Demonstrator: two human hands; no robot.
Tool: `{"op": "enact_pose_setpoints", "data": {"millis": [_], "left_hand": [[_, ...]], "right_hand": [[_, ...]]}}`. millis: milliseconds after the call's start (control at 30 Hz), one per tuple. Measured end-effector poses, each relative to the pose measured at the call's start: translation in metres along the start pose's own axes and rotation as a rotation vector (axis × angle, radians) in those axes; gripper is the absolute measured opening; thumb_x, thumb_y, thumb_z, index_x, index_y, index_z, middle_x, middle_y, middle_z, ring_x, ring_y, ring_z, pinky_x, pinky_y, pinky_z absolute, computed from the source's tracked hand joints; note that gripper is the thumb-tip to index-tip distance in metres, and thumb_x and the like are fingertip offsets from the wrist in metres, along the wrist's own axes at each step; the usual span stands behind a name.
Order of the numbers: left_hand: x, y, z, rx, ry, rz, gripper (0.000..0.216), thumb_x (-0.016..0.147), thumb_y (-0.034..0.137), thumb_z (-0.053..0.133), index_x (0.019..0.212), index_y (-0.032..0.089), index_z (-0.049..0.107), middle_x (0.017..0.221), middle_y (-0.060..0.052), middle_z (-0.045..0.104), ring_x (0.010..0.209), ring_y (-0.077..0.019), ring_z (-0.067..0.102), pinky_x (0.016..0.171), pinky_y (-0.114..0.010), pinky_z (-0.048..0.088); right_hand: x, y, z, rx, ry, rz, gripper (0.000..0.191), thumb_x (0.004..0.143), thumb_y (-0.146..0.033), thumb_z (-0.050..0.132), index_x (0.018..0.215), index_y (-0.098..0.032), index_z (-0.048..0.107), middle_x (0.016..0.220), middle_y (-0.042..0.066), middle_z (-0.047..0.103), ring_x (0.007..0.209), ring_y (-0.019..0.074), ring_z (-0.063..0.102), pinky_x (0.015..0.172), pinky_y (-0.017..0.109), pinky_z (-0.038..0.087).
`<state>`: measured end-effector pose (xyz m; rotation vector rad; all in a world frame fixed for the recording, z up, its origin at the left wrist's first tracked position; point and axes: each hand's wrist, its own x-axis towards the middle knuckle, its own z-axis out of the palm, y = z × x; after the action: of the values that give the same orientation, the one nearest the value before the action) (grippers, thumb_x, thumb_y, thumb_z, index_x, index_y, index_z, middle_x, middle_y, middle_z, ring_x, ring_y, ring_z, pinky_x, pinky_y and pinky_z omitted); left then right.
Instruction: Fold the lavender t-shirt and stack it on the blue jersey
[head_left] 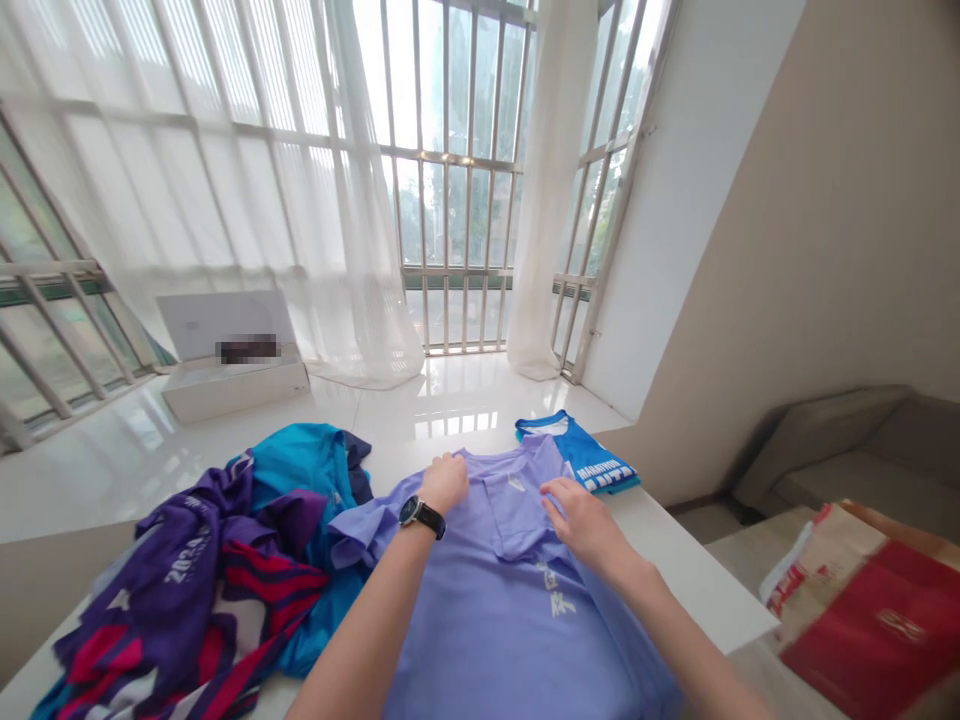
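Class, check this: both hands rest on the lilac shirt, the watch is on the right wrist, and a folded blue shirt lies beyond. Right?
No: the head view shows the watch on the left wrist, not the right. The left hand and right hand do rest on the lilac shirt, and the folded blue shirt lies beyond.

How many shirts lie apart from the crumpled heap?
2: a lilac shirt under the left hand and right hand, a folded blue shirt beyond. The heap may hide others.

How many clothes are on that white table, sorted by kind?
lavender shirt, spread flat: 1
folded blue shirt: 1
heap of crumpled shirts: 1 heap; the pieces in it cannot be counted
Total: 3
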<state>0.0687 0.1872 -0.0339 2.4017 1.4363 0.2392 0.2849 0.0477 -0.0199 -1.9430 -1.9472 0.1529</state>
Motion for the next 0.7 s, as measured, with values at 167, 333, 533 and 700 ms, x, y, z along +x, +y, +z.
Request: {"op": "enact_pose_setpoints", "data": {"millis": [167,333,533,700], "left_hand": [[-0.050,-0.011,0.010,0.063,-0.067,0.020,0.051,0.091,0.036,0.048,0.136,0.013,0.054,0.147,-0.022,0.046,0.138,-0.0383,0.038,0.111,-0.054,0.033],[-0.076,-0.025,0.019,0.055,-0.128,-0.081,0.082,0.089,0.065,0.038,0.157,0.020,0.026,0.166,-0.015,0.010,0.149,-0.0468,0.001,0.111,-0.075,0.003],[-0.089,-0.040,0.004,0.029,-0.188,-0.167,0.090,0.085,0.067,0.042,0.158,0.020,0.021,0.166,-0.015,0.004,0.147,-0.0507,-0.007,0.111,-0.072,0.010],[-0.089,-0.037,-0.009,0.093,-0.211,-0.235,0.085,0.089,0.060,0.042,0.156,0.009,0.026,0.162,-0.025,0.013,0.146,-0.0537,0.006,0.111,-0.068,0.020]], "right_hand": [[0.025,0.000,0.041,-0.036,-0.080,-0.009,0.036,0.094,-0.024,0.043,0.123,-0.016,0.063,0.127,0.015,0.064,0.117,0.0262,0.060,0.101,0.041,0.044],[0.026,-0.012,0.073,-0.040,-0.099,-0.007,0.053,0.095,-0.040,0.044,0.141,-0.016,0.052,0.153,0.013,0.045,0.144,0.0332,0.033,0.117,0.050,0.026],[0.042,-0.027,0.082,0.035,-0.090,-0.087,0.055,0.089,-0.048,0.056,0.139,-0.027,0.056,0.154,0.009,0.045,0.141,0.0379,0.037,0.114,0.061,0.029],[0.076,-0.005,0.060,0.080,0.030,-0.148,0.042,0.097,-0.019,0.033,0.127,-0.017,0.063,0.142,0.013,0.055,0.132,0.0216,0.049,0.113,0.037,0.037]]}}
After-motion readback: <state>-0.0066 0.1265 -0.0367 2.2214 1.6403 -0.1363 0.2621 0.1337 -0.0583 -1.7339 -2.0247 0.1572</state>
